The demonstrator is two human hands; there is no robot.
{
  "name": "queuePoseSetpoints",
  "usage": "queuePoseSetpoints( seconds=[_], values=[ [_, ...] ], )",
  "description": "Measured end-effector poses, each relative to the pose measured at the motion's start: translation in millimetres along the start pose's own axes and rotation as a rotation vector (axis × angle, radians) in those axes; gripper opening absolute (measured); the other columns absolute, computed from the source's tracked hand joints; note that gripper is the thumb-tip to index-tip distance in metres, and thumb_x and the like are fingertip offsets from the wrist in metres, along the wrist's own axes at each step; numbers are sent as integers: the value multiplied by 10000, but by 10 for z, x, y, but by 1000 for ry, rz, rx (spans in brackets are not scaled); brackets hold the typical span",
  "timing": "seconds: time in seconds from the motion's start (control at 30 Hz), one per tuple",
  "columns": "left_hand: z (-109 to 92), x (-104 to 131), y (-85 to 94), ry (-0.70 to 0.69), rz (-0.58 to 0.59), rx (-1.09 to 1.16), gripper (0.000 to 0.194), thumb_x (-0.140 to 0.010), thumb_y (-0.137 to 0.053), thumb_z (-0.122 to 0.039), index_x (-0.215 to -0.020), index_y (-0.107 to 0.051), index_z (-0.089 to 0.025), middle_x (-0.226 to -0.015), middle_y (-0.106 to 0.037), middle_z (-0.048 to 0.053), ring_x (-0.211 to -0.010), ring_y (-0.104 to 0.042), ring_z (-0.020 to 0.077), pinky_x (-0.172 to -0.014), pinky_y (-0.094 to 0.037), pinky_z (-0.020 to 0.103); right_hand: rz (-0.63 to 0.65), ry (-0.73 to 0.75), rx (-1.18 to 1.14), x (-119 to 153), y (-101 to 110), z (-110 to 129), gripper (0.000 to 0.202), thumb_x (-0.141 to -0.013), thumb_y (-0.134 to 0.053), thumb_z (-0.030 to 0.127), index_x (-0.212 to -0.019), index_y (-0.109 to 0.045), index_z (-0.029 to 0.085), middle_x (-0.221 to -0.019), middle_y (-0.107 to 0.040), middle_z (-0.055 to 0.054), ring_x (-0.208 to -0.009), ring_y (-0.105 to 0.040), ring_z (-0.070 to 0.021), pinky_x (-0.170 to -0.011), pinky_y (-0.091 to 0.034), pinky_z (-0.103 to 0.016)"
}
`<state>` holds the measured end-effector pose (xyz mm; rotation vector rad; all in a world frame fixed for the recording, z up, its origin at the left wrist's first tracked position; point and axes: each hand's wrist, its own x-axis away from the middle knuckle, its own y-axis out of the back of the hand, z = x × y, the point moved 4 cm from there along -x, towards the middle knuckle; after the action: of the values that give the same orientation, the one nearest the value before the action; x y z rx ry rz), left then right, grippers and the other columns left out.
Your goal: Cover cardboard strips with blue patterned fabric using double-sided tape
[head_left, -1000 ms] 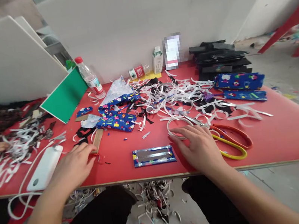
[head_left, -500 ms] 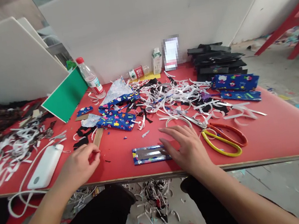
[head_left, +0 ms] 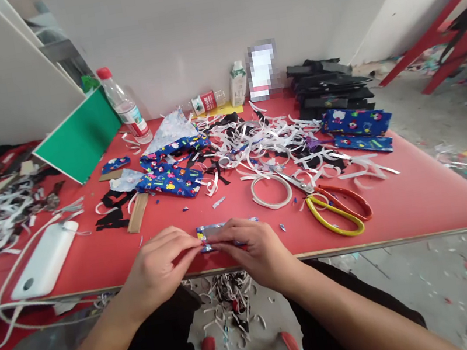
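Observation:
A flat rectangular panel [head_left: 205,232] with a grey middle and folded blue patterned edges lies near the table's front edge, shiny in places. My left hand [head_left: 163,266] pinches its left end between thumb and fingers. Over the panel's middle, the fingertips and thumb of my right hand [head_left: 256,248] press together at the near edge, close to my left fingertips. Most of the panel is hidden under my right fingers. Scissors [head_left: 339,211] with one yellow and one orange handle rest to the right, behind a white ring of strip [head_left: 258,194].
Blue patterned fabric [head_left: 172,179], white strip scraps [head_left: 272,139] and a wooden stick [head_left: 137,214] lie behind my hands. A white power bank [head_left: 45,261] with a cable is at left. A bottle [head_left: 128,112], a black stack [head_left: 328,86] and folded blue pieces [head_left: 358,121] stand farther back.
My left hand has moved right from the bare table to the panel's left end. My right hand has moved left over the panel, its spread fingers now closed at the edge.

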<state>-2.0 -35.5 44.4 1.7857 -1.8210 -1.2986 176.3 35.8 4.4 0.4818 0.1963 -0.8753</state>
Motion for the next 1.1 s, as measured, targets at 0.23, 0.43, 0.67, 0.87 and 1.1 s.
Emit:
queuePoseSetpoints(
  seconds=[0.23, 0.43, 0.67, 0.87, 1.1],
  values=[
    [295, 111, -99, -22, 66, -14, 184, -1048, -576, -165, -1079, -754, -202, -969, -797, 70, -924, -711, 197, -836, -599, 359, 146, 57, 397, -24, -25, -141, 205, -1044, -600, 175, -1118, -790, 199, -959, -759, -74, -840, -694, -197, -770, -558, -326],
    [405, 180, -149, -26, 86, -38, 184, -1056, -562, -148, -1070, -740, -193, -977, -778, 74, -939, -681, 198, -838, -571, 349, 270, 108, 505, -70, -77, -143, 265, -1040, -542, 84, -1206, -733, 164, -989, -701, -83, -870, -607, -213, -808, -528, -345],
    [395, 182, -161, -34, 98, -48, 210, -1063, -540, -140, -1071, -743, -197, -980, -770, 74, -929, -669, 200, -834, -564, 346, 284, 104, 505, -56, -73, -175, 259, -1042, -514, 57, -1163, -725, 144, -1002, -694, -94, -894, -605, -230, -800, -534, -366],
    [385, 180, -170, -66, 97, -71, 225, -1068, -518, -117, -1098, -737, -165, -976, -763, 81, -907, -634, 198, -816, -558, 349, 276, 167, 552, -39, -84, -142, 273, -1050, -475, 53, -1156, -712, 138, -1009, -701, -103, -896, -610, -234, -800, -558, -372],
    [312, 202, -233, -253, 176, -332, 273, -1085, -471, -132, -1215, -709, -97, -865, -663, 73, -849, -554, 226, -763, -544, 365, 285, 247, 692, -48, -107, -42, 183, -1007, -575, 61, -1090, -734, 93, -963, -697, -116, -827, -612, -249, -712, -595, -390]
  ],
)
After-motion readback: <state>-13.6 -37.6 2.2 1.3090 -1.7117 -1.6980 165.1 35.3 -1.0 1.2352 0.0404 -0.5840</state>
